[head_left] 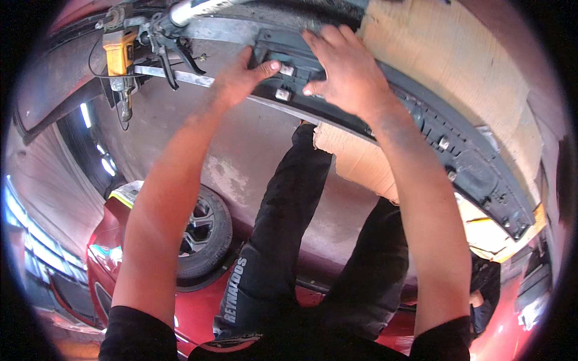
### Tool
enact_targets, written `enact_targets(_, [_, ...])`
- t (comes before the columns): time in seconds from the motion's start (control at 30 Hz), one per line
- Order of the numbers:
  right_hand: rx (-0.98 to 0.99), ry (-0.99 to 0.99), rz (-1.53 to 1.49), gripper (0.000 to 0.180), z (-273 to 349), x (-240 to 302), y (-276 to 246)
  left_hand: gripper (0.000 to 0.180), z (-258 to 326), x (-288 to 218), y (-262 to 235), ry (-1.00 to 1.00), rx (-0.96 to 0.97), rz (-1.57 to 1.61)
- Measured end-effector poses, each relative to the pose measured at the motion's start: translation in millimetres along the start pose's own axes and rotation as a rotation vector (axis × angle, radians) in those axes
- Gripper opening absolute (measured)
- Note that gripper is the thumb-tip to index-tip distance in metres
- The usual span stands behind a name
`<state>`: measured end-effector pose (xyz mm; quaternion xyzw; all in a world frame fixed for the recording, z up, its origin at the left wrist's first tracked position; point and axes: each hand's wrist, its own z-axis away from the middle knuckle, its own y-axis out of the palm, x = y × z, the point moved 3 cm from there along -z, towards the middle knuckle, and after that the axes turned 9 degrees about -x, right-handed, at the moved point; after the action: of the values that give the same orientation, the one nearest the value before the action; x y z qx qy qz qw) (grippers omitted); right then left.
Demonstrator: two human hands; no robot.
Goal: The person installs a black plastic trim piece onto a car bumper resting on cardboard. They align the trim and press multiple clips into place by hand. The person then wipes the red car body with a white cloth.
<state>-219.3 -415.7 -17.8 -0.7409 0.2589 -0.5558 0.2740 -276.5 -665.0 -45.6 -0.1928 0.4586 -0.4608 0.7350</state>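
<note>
Pinching end of black trim panel (439, 123) with left hand (238, 79); spanning its width with right hand (350, 71) spread. Likely steadying step, next calling for even support.

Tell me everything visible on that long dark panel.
The panel is long, dark and plastic-looking, curved in the fisheye view, with moulded ribs and several pale clips on the face showing. It slants from upper centre toward lower right, with cardboard apparently beneath. The left grip and right grip touch its left end; the right forearm hides part of its middle.
</note>
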Motion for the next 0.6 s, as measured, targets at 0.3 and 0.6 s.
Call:
enact_targets(0.3, [-0.061,-0.045,0.031,0.069,9,-2,-6,0.090,-6,-17,0,-0.011,0.051,-0.081])
enact_targets(0.6, [0.024,-0.020,0.077,0.087,0,2,8,0.105,29,-63,12,0.037,-0.181,-0.351])
